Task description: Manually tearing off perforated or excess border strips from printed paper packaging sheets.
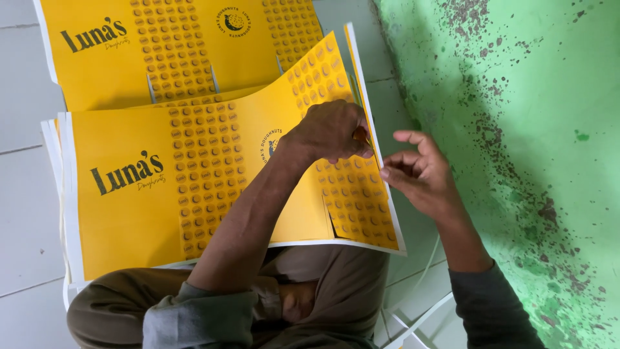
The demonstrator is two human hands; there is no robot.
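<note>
Single view, head-worn camera: looks steeply down from above the person's lap, close range. Covers yellow printed sheets (129, 213), both hands, white tiled floor (26, 194); green wall (516, 129) along right edge.

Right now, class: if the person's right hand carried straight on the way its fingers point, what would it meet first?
The right hand points leftward at the white right edge of the top yellow printed sheet, where the left hand pinches. It would probably meet that edge first, though depth is unclear.
</note>
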